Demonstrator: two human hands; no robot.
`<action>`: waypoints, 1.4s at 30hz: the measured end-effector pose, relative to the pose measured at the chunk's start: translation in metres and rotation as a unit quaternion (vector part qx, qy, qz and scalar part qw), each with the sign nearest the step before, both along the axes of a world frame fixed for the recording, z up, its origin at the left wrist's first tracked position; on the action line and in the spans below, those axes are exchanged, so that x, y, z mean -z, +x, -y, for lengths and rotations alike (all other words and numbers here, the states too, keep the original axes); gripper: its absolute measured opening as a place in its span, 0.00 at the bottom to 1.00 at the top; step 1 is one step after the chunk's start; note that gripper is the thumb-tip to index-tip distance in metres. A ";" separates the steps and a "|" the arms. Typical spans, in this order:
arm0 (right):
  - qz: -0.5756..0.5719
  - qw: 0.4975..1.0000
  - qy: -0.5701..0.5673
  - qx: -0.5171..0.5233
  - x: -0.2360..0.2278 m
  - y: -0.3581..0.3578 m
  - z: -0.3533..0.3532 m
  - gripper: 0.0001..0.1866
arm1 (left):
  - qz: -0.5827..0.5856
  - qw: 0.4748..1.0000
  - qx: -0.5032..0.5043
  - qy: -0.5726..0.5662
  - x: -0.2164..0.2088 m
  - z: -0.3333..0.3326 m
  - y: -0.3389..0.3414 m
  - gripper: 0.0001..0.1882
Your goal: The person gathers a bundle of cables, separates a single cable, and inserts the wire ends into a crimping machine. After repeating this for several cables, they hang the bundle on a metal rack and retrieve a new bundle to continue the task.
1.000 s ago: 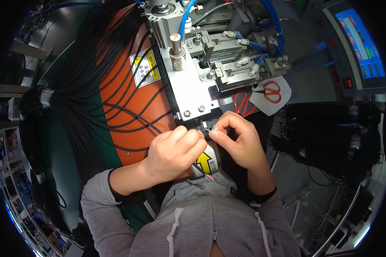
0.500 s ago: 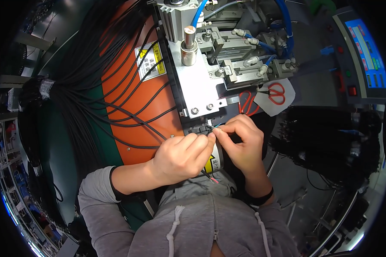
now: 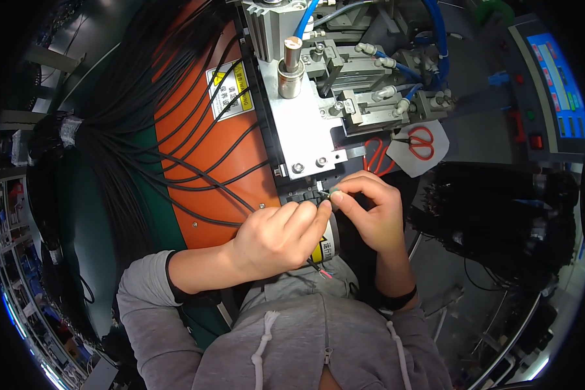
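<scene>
My left hand (image 3: 276,235) is closed, thumb and forefinger pinched at the stripped end of a black cable, just before the machine's metal block. Below its palm hangs another cable end with red and pink wires (image 3: 321,271). Close on the right, my right hand (image 3: 374,207) pinches a thin wire (image 3: 326,193) between thumb and forefinger. Fingertips hide most of the wire ends. A small dark fixture (image 3: 299,195) with a whitish part lies directly beyond both hands, under the silver machine head (image 3: 299,133).
Black cables (image 3: 120,140) fan from a taped bundle over the orange panel (image 3: 195,162). Red-handled scissors (image 3: 420,144) lie on a pale sheet right of the machine. A dark cable bundle (image 3: 494,211) hangs at the right. A control screen (image 3: 558,84) stands at the upper right.
My right hand has shifted slightly right, its fingertips now covering more of the bluish-green wire. A whitish part of the fixture shows more clearly. My left hand keeps nearly the same place.
</scene>
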State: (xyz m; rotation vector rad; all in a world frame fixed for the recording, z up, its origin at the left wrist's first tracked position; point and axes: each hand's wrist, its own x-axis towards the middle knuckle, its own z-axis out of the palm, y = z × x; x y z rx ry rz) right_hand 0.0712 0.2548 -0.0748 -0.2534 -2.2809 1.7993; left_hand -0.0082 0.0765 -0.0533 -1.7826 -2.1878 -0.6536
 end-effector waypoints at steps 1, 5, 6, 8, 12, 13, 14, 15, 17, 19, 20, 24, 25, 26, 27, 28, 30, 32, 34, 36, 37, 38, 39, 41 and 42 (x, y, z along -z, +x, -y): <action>-0.030 0.996 0.080 0.019 -0.001 -0.002 0.003 0.05 | 0.001 1.000 -0.002 0.000 0.000 -0.001 -0.001 0.19; -0.069 0.965 0.248 0.046 0.000 -0.013 0.013 0.05 | -0.002 0.999 -0.044 -0.030 -0.002 -0.003 -0.005 0.17; -0.074 0.952 0.292 0.051 0.000 -0.015 0.015 0.05 | 0.004 0.998 -0.049 -0.034 -0.001 -0.004 -0.005 0.17; -0.061 0.959 0.275 0.044 0.001 -0.012 0.014 0.05 | 0.014 0.997 -0.058 -0.042 0.000 -0.005 -0.006 0.15; -0.062 0.969 0.234 0.048 0.011 -0.013 0.013 0.05 | 0.008 0.996 -0.066 -0.064 -0.001 -0.005 -0.005 0.14; -0.090 0.968 0.225 0.063 0.015 -0.015 0.015 0.05 | 0.008 0.996 -0.066 -0.065 -0.001 -0.004 -0.004 0.14; -0.118 0.966 0.215 0.079 0.017 -0.016 0.016 0.06 | 0.005 0.996 -0.065 -0.060 0.000 -0.005 -0.005 0.14; -0.118 0.967 0.213 0.080 0.018 -0.015 0.016 0.06 | 0.002 0.996 -0.064 -0.056 0.000 -0.005 -0.005 0.14; -0.072 0.984 0.142 0.080 0.019 -0.014 0.017 0.05 | -0.001 0.997 -0.061 -0.052 0.000 -0.006 -0.005 0.14; -0.051 0.990 0.106 0.082 0.020 -0.014 0.016 0.05 | -0.005 0.997 -0.063 -0.049 0.000 -0.007 -0.007 0.14; -0.047 0.991 0.097 0.084 0.022 -0.014 0.016 0.05 | -0.008 0.997 -0.064 -0.047 0.000 -0.008 -0.008 0.14; -0.014 0.995 0.047 0.082 0.030 -0.011 0.014 0.05 | 0.000 0.998 -0.059 -0.030 0.003 -0.006 -0.010 0.14; 0.013 0.997 0.013 0.077 0.031 -0.011 0.012 0.05 | 0.000 0.998 -0.059 -0.028 0.003 -0.006 -0.010 0.14; 0.040 0.996 -0.020 0.072 0.031 -0.010 0.011 0.06 | 0.000 0.998 -0.057 -0.019 0.004 -0.005 -0.011 0.14; 0.039 0.996 -0.018 0.072 0.029 -0.011 0.011 0.06 | -0.001 0.998 -0.056 -0.010 0.005 -0.004 -0.011 0.14; -0.016 0.996 0.043 0.071 0.025 -0.012 0.010 0.06 | 0.000 0.998 -0.055 -0.001 0.006 -0.003 -0.011 0.13; -0.125 0.976 0.164 0.067 0.018 -0.014 0.010 0.06 | -0.003 0.998 -0.058 -0.003 0.005 -0.003 -0.011 0.13; -0.152 0.963 0.216 0.054 0.014 -0.017 0.008 0.06 | -0.010 0.998 -0.059 -0.008 0.005 -0.003 -0.011 0.13; -0.203 0.925 0.318 0.036 0.010 -0.019 0.008 0.07 | -0.008 0.998 -0.058 -0.003 0.006 -0.003 -0.012 0.13; -0.170 0.943 0.280 0.053 0.013 -0.018 0.011 0.07 | -0.005 0.998 -0.059 0.004 0.007 -0.003 -0.012 0.12; -0.138 0.958 0.240 0.069 0.016 -0.018 0.013 0.07 | -0.005 0.998 -0.058 0.004 0.007 -0.003 -0.012 0.12; -0.105 0.971 0.200 0.084 0.019 -0.016 0.014 0.07 | -0.006 0.998 -0.057 0.002 0.007 -0.003 -0.012 0.12; -0.105 0.970 0.200 0.085 0.022 -0.015 0.014 0.07 | -0.006 0.998 -0.057 0.000 0.007 -0.003 -0.012 0.12; 0.043 0.995 0.000 0.085 0.028 -0.010 0.012 0.08 | -0.007 0.998 -0.056 -0.001 0.006 -0.004 -0.012 0.12; 0.117 0.985 -0.100 0.083 0.029 -0.009 0.011 0.09 | -0.009 0.998 -0.056 -0.002 0.006 -0.003 -0.012 0.12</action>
